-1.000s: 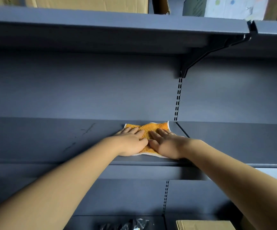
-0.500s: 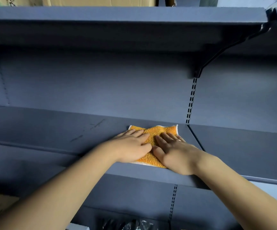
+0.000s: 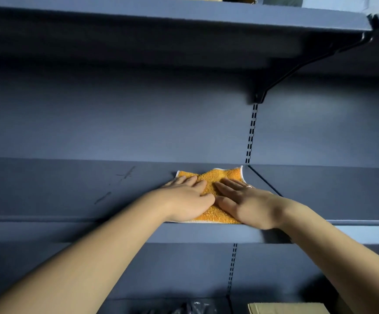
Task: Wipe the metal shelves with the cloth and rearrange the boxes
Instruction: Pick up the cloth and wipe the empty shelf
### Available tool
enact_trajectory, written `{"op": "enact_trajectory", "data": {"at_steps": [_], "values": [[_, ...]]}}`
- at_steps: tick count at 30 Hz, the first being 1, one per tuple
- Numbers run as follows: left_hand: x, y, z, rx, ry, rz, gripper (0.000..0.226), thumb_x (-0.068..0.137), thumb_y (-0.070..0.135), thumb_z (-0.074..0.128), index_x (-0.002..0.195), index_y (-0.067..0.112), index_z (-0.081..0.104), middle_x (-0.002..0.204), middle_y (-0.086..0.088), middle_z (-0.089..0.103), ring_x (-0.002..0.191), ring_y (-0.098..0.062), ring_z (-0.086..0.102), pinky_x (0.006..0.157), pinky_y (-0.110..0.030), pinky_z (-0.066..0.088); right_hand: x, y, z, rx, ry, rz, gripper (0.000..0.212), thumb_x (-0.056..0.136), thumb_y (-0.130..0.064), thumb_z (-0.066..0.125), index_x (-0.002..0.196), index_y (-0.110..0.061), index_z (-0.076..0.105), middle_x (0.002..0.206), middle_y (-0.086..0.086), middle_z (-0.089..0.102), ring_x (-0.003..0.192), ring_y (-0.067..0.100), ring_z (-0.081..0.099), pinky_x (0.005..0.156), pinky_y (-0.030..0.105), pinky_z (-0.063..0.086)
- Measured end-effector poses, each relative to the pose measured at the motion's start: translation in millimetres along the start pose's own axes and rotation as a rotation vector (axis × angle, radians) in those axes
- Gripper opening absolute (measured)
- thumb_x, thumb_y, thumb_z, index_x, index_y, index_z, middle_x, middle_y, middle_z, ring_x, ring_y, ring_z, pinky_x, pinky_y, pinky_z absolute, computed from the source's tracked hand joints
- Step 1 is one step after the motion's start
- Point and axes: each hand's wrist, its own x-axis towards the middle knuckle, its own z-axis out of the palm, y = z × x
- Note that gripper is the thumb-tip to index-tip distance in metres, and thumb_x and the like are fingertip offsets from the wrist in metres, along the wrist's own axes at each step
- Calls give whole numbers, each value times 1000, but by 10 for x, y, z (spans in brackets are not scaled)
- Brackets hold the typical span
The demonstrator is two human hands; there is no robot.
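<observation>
An orange cloth [image 3: 220, 177] with a white edge lies flat on the grey metal shelf [image 3: 70, 189], just left of the seam between two shelf panels. My left hand [image 3: 186, 200] presses flat on the cloth's left half with straight fingers. Beside it, my right hand [image 3: 245, 202] presses the right half, fingers spread, a ring on one finger. The two hands touch at the thumbs. Much of the cloth is hidden under my palms.
An upper shelf [image 3: 184, 21] hangs overhead on a black bracket [image 3: 297, 71], with cardboard boxes on top at the frame's edge. A slotted upright [image 3: 251, 132] runs down the back panel. Below sit a cardboard box [image 3: 286, 308] and dark plastic wrap [image 3: 193, 308].
Both hands stay flat on the cloth near the panel seam; the cloth has shifted slightly back and forth on the shelf while the view swung.
</observation>
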Motion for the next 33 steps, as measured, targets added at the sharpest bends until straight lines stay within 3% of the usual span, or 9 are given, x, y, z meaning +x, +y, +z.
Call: {"op": "enact_trajectory", "data": {"at_steps": [8,15,18,22,25,30,33], "values": [[-111,-624,-63,21,-9,82,65,102,54,13,162,31,0,169,7,-10,155,-18,-12,125,-41,-4,150,-688,17,14,21,112,58,107,-54,16,161,-37,6,169,-12,-3,155,8,-8,127,36,-4],[-276,-1290,-151,40,-24,49,67,102,55,10,161,29,-5,169,3,-13,155,-24,-13,125,-45,-4,493,-1340,32,6,15,119,58,109,-49,18,163,-30,7,170,-8,-2,156,9,-8,127,36,-4],[-265,-1261,-124,48,1,47,67,103,53,11,162,24,-3,169,-2,-12,155,-28,-11,126,-46,-3,479,-1349,16,20,29,132,56,110,-47,19,162,-32,9,169,-13,0,155,6,-7,126,33,-5],[-274,-1233,-112,50,6,34,68,103,52,11,162,22,-3,169,-4,-11,155,-29,-10,126,-47,-3,498,-1322,53,18,32,139,71,98,-63,16,162,-32,8,170,-9,0,156,8,-5,128,39,2],[-296,-1241,-119,43,5,40,67,103,52,10,162,23,-3,169,-4,-11,155,-29,-11,126,-48,-2,473,-1324,56,45,54,145,59,107,-53,23,162,-35,10,170,-11,2,155,6,-4,128,38,1],[-327,-1231,-110,28,23,35,66,103,53,10,162,26,-3,169,-1,-11,155,-26,-12,126,-47,-3,432,-1347,31,29,38,108,57,109,-46,20,162,-30,9,170,-9,0,155,7,-6,127,34,-2],[-303,-1251,-113,31,25,33,66,102,53,10,162,28,-2,169,2,-10,155,-23,-12,126,-46,-2,439,-1324,29,17,28,141,57,110,-43,17,163,-21,14,171,0,-2,157,17,-7,127,36,-2]]}}
